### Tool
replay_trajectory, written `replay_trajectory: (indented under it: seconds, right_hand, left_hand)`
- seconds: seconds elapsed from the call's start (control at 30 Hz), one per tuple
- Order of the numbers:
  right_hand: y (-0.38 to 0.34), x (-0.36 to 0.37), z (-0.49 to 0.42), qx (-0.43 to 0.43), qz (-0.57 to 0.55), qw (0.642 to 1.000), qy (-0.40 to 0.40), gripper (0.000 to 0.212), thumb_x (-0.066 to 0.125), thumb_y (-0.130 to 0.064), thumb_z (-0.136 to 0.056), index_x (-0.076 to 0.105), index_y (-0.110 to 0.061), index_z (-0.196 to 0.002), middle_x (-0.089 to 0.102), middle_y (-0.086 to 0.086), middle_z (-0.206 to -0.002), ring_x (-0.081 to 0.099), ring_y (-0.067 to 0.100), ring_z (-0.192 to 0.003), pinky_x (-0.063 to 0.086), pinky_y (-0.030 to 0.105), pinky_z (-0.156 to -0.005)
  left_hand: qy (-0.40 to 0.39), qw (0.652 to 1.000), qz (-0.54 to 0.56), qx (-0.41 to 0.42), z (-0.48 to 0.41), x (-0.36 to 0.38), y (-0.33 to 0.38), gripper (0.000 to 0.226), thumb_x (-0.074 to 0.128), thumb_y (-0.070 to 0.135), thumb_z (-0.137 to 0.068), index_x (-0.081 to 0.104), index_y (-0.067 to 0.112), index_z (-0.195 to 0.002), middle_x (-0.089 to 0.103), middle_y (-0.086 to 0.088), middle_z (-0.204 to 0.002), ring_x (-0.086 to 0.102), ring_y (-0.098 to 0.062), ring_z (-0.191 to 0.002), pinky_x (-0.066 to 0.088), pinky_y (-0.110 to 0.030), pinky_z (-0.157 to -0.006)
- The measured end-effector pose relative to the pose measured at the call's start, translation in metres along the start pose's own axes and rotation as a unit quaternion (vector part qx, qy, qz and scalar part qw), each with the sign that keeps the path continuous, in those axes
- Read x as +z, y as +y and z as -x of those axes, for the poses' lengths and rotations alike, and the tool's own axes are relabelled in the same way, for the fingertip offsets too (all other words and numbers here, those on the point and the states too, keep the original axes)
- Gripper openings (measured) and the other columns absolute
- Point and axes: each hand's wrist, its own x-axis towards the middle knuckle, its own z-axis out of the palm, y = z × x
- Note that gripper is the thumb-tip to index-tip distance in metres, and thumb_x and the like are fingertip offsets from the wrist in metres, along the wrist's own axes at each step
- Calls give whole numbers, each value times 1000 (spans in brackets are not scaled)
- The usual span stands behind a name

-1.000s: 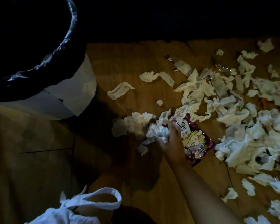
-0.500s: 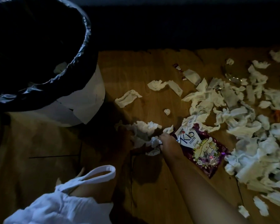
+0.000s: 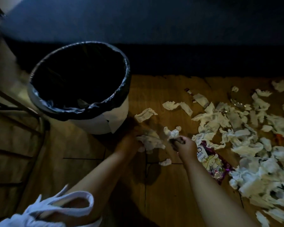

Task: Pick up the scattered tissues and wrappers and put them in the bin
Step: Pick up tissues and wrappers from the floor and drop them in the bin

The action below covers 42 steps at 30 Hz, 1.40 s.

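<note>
A white bin [image 3: 95, 123] with a black liner stands on the wooden floor at the left. My right hand [image 3: 184, 145] grips a crumpled tissue [image 3: 172, 132] just above the floor. My left hand [image 3: 129, 142] holds a bunch of tissues [image 3: 152, 140] beside it, right of the bin's base. A purple sweet wrapper [image 3: 214, 163] lies flat just right of my right wrist. Several white tissues [image 3: 246, 138] are scattered across the floor to the right. A small tissue scrap [image 3: 165, 162] lies between my forearms.
A dark wall runs along the back of the floor. Dark metal bars [image 3: 15, 122], perhaps chair legs, stand left of the bin. White cloth of my clothing [image 3: 56, 208] hangs at the bottom left. Bare wooden floor [image 3: 167, 194] shows between my arms.
The view has swung so the whole bin shows. My left hand has come in and taken hold of tissues; my right hand has lifted a crumpled tissue off the pile.
</note>
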Motion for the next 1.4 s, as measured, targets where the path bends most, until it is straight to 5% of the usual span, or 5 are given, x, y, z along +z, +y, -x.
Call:
replay_trajectory:
  seconds: [0.23, 0.63, 0.97, 1.2, 1.4]
  right_hand:
    - [-126, -14, 45, -86, -171, 980, -52, 13, 64, -5, -84, 60, -8, -96, 62, 1, -80, 57, 9, -69, 49, 9, -55]
    - [-285, 83, 49, -112, -172, 964, -169, 29, 73, -11, -78, 63, 0, -103, 65, 6, -82, 62, 18, -70, 56, 36, -75]
    - [-284, 97, 57, -99, -130, 967, -194, 31, 51, -14, -93, 54, -7, -123, 58, 17, -122, 55, 31, -113, 51, 45, -90]
    - [-216, 46, 64, -152, -200, 961, -117, 17, 48, -12, -94, 63, -14, -103, 63, -3, -91, 61, 10, -84, 52, 24, -71]
    - [-82, -7, 44, -25, -165, 986, -2, 14, 54, -11, -91, 63, -12, -101, 63, 0, -89, 58, 10, -77, 47, 21, -65]
  left_hand:
    - [138, 987, 1, 85, 48, -76, 59, 25, 73, 14, -76, 69, 14, -100, 65, 1, -94, 53, -2, -72, 37, -7, -49]
    - [370, 925, 70, 52, 58, -236, 70, 32, 77, 14, -71, 70, 6, -101, 72, -15, -95, 67, -26, -89, 53, -30, -77]
    - [337, 940, 54, 3, 35, -223, 57, 47, 71, 8, -77, 57, 14, -121, 61, -9, -121, 62, -22, -98, 47, -25, -72]
    - [336, 925, 49, 169, 42, -165, 76, 35, 63, 13, -85, 57, 15, -119, 53, -5, -126, 54, -14, -114, 42, -16, -88]
    - [187, 946, -11, 264, 35, -37, 81, 38, 63, 4, -82, 56, 11, -119, 53, -3, -118, 55, -13, -104, 45, -20, -84]
